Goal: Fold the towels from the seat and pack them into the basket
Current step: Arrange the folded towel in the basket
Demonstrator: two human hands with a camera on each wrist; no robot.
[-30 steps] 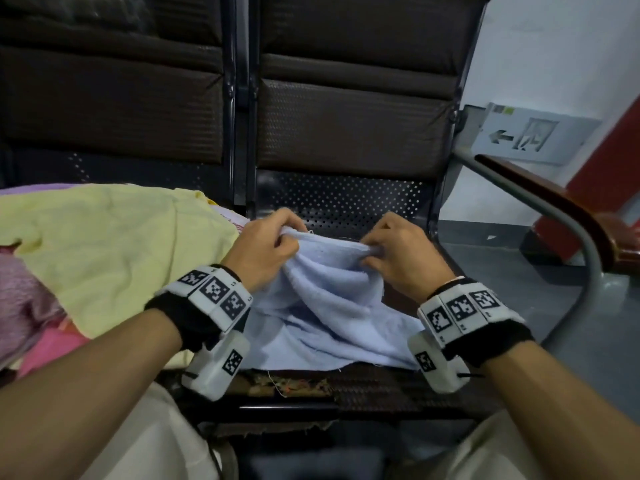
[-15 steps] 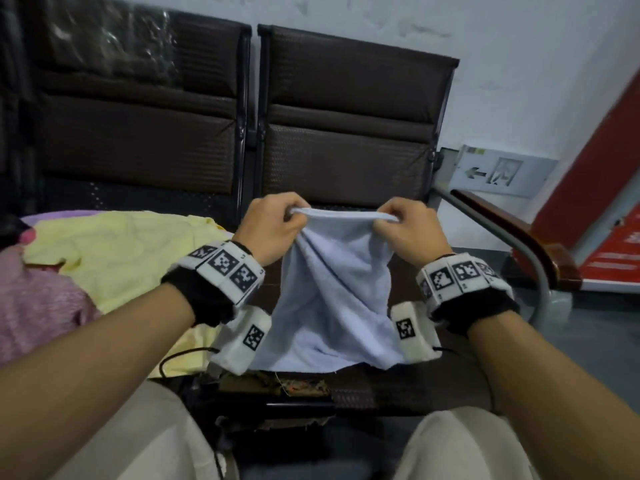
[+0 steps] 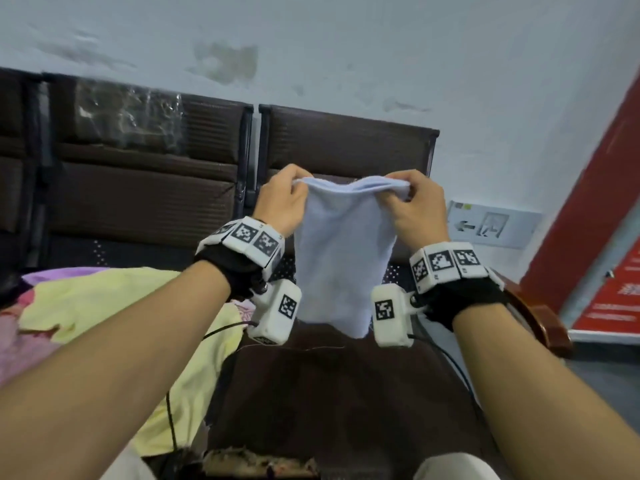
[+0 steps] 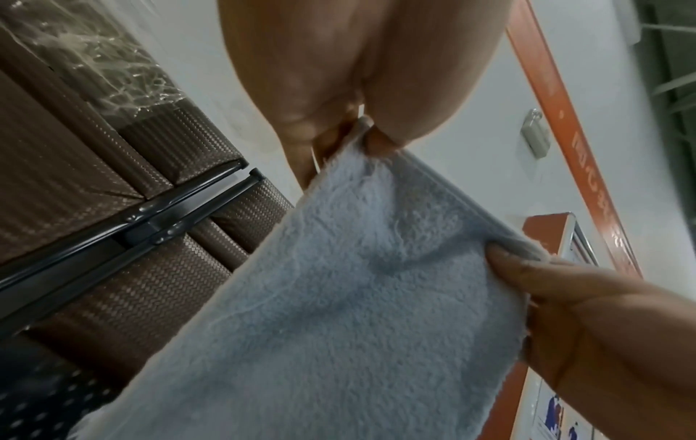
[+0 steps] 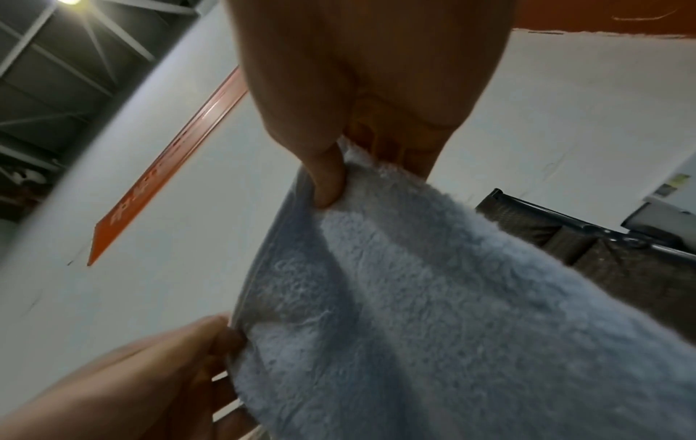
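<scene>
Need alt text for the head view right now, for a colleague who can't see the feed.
Both hands hold a light blue towel up by its top edge, the left hand and right hand each pinching a corner so it hangs above a brown seat. A yellow towel lies over the seat to the left.

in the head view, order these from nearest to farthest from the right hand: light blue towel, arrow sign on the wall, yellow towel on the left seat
1. Light blue towel: pinched at its top edge by the right hand, so touching it.
2. Arrow sign: on the wall just to the hand's right.
3. Yellow towel: on the left seat, beyond the left hand.
</scene>
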